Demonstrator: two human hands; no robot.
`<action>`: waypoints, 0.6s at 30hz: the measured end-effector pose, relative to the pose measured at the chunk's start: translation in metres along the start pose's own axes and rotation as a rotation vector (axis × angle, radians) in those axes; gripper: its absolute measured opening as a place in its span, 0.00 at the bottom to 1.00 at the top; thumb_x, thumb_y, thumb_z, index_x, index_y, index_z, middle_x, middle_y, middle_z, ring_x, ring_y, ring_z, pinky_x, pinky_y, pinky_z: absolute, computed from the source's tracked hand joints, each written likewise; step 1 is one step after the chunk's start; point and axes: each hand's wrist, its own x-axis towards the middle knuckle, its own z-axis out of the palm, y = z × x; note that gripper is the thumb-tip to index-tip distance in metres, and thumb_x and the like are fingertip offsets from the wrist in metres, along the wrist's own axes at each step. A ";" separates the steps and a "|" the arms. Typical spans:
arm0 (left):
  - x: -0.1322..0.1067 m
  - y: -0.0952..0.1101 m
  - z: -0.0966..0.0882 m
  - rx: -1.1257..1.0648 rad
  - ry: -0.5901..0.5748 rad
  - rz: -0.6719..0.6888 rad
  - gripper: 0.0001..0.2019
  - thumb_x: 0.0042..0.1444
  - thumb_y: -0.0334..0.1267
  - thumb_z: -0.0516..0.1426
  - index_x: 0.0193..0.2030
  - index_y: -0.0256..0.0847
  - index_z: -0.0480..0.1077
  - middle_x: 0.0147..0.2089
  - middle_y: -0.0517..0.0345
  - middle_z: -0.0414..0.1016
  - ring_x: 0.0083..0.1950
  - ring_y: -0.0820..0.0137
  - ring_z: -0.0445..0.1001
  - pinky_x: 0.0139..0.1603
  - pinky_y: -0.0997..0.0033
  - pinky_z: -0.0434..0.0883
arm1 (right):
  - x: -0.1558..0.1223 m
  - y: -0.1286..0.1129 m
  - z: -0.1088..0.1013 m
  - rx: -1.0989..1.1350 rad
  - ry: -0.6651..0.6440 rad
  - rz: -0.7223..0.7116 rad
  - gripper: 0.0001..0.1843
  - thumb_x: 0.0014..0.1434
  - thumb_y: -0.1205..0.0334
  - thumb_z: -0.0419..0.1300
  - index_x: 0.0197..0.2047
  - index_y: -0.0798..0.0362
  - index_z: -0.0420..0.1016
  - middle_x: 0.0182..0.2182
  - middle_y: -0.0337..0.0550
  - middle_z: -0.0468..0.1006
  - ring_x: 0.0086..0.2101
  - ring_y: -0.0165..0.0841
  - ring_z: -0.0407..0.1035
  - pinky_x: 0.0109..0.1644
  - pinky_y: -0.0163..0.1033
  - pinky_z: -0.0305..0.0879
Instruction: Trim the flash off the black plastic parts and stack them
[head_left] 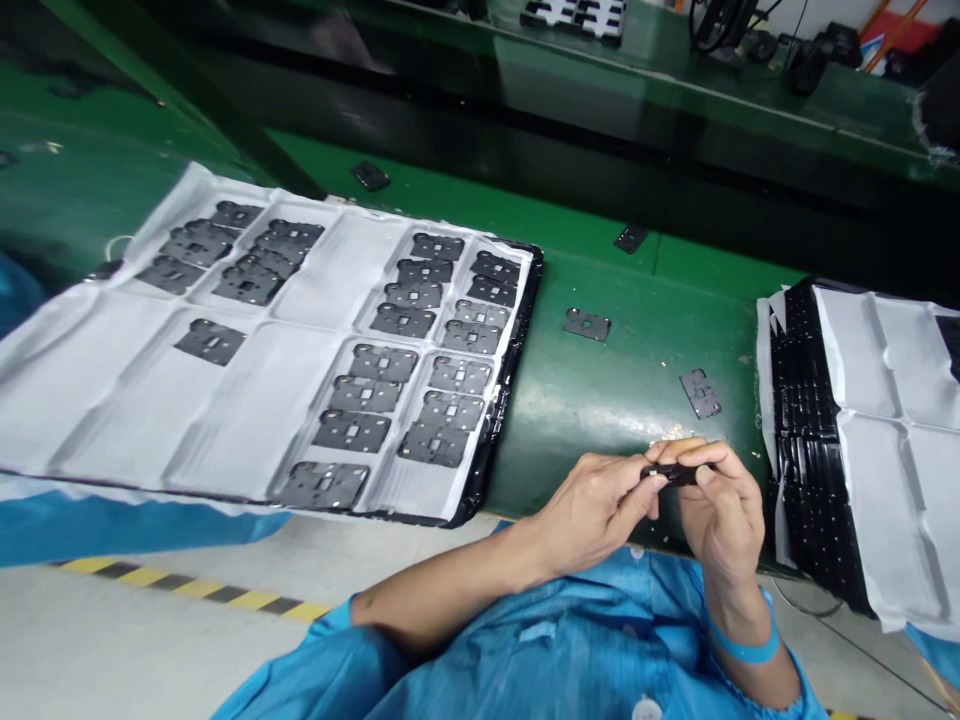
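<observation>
Between my two hands, close to my body at the bench edge, is a small flat black plastic plate [679, 474], seen nearly edge-on. My left hand [611, 500] pinches its left end between thumb and fingers. At the other end, my right hand [724, 505] grips it with the thumb on top. Just beyond my hands a similar dark plate [700, 393] lies on the green bench, with small pale scraps near my fingertips. Another plate [587, 324] rests farther off to the left.
A white-lined tray [300, 385] with several dark plates in its compartments covers the left side. Stacked black trays with white liners [874, 365] stand at the right. More plates [631, 237] lie toward the back, below a raised green shelf [675, 70].
</observation>
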 end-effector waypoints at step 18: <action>0.001 -0.005 -0.004 -0.110 -0.034 -0.131 0.20 0.78 0.38 0.49 0.34 0.38 0.73 0.29 0.60 0.74 0.28 0.75 0.72 0.35 0.75 0.67 | -0.004 -0.006 -0.018 -0.122 -0.105 0.071 0.25 0.66 0.63 0.60 0.65 0.44 0.79 0.58 0.48 0.83 0.58 0.45 0.78 0.62 0.50 0.75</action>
